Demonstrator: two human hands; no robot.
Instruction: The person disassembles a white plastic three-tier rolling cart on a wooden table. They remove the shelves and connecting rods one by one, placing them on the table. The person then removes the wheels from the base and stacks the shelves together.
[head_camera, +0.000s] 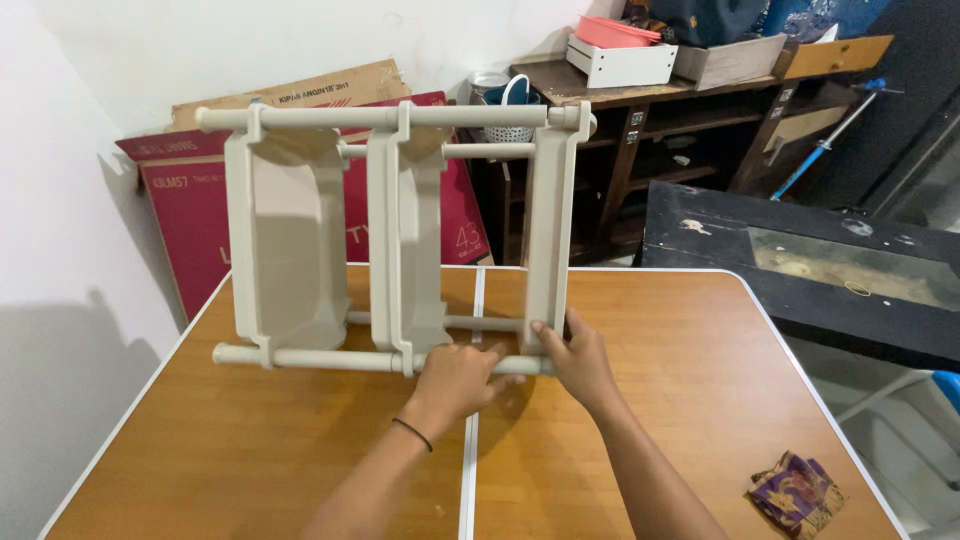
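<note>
The rack (400, 240) looks like smooth, matt beige plastic. Under it, the table (690, 400) shows glossy wood-grain; a patterned cloth (796, 492) lies there.

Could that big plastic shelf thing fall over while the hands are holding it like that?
Maybe. The beige plastic rack stands tall on its side, and the left hand and right hand grip only its lower right corner, so it might tip toward the boxes behind. Its lower pole looks only slotted in, so it might slide out.

Left hand (455, 380) and right hand (578, 362) side by side, fingers seemingly curled.
</note>
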